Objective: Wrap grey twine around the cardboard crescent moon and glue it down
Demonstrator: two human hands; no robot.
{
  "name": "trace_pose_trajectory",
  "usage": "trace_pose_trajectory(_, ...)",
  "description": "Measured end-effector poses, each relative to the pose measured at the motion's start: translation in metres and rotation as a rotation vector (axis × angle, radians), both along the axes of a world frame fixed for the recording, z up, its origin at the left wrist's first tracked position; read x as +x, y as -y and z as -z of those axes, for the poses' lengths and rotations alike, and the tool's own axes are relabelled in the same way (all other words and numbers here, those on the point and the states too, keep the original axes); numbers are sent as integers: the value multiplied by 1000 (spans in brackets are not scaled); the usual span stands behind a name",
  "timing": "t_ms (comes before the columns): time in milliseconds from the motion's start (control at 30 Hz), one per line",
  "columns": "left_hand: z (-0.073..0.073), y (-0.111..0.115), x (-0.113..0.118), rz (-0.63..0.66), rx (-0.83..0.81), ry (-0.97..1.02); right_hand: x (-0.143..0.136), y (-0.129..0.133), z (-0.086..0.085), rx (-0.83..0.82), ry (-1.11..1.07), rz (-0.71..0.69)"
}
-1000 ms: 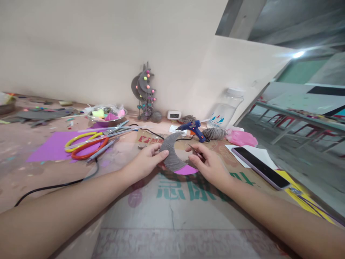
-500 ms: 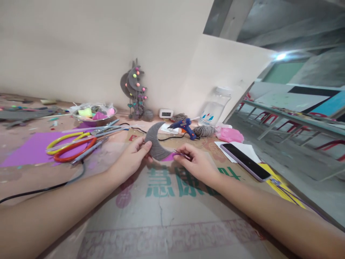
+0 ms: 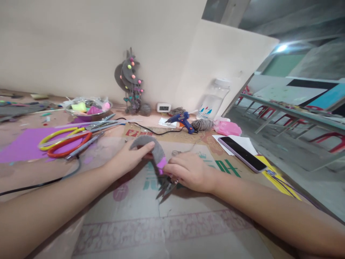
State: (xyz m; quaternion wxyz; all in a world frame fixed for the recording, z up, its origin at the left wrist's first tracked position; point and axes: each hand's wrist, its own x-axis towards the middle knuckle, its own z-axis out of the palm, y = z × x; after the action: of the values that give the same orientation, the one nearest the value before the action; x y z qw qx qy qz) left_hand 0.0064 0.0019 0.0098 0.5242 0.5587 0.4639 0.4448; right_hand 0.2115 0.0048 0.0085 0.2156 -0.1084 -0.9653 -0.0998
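Between the thumb and fingers of my left hand [image 3: 132, 155], a crescent [image 3: 145, 142] wrapped in grey yarn is pinched, its curve arching upward. At its lower end a purple piece [image 3: 162, 163] shows unwrapped. My right hand [image 3: 192, 172] is closed at that purple end, its fingertips touching or very near it. Small metal scissors [image 3: 166, 189] stick out below the right fingers, blades pointing down and left; their handles are hidden in the hand. A strand of grey yarn [image 3: 176, 153] loops behind my right hand.
Printed cardboard [image 3: 134, 226] covers the table. Behind the hands are a blue glue gun [image 3: 182, 120], grey yarn [image 3: 202, 125], and a bottle [image 3: 212, 100]. Yellow-and-red-handled scissors [image 3: 70, 144] lie left, near a bowl [image 3: 88, 116]. A phone [image 3: 242, 154] lies right. A decorated crescent [image 3: 130, 81] stands behind.
The crescent has turned clockwise and lowered, so its purple end points down. My right hand has rolled over, and the scissors' blades now show beneath it.
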Motion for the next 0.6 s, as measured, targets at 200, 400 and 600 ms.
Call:
trace_pose_trajectory(200,6,-3,-3,24,-47,123,-1,0,0,-414,-322,291)
trace_pose_trajectory(400,7,-5,-5,8,-68,-17,-8,-10,-3,-880,-510,473)
trace_pose_trajectory(600,4,0,-2,9,24,-117,-15,-5,-5,-1037,-399,417)
